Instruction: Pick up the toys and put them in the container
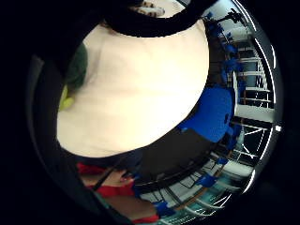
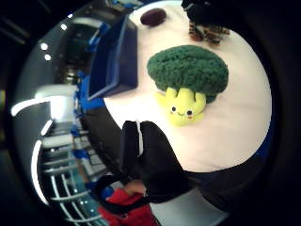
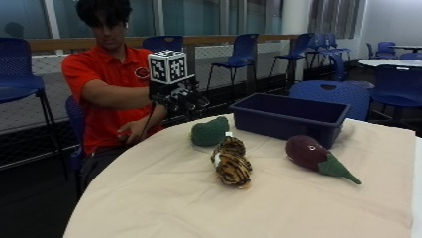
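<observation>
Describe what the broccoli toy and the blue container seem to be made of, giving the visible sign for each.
Broccoli toy: soft plush, going by its fuzzy, nubbly green head and stitched face. Blue container: probably hard plastic, going by its smooth, even walls and straight rim.

A cafeteria or common room is suggested by rows of blue chairs (image 3: 240,49), a further white table (image 3: 395,62), and large windows (image 3: 191,17) behind a railing.

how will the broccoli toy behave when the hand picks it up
The broccoli looks like fuzzy plush, so it is probably soft and will squash under the fingers rather than slip. It likely weighs little for its bulk. It lies on the table with a rounded head, so a push may roll or tip it rather than slide it.
</observation>
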The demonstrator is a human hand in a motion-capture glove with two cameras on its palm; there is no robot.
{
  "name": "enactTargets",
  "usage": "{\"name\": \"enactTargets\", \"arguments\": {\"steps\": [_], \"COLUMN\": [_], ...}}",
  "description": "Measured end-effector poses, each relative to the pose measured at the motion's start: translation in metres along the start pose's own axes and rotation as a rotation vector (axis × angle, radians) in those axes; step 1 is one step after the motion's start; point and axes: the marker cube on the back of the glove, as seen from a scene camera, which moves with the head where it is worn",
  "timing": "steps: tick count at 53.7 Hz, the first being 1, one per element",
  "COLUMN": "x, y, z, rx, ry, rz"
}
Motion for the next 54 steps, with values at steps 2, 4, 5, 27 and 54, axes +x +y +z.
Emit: {"name": "enactTargets", "arguments": {"steps": [2, 4, 5, 27, 54], "x": [0.001, 0.001, 0.002, -0.022, -0.051], "y": [0.000, 0.000, 0.000, -0.021, -0.057], "z": [0.000, 0.001, 0.001, 0.025, 0.086], "rx": [0.000, 0.000, 0.000, -0.001, -0.137], "ry": [-0.005, -0.015, -0.021, -0.090, -0.026], "rz": [0.000, 0.001, 0.000, -0.072, -0.039]}}
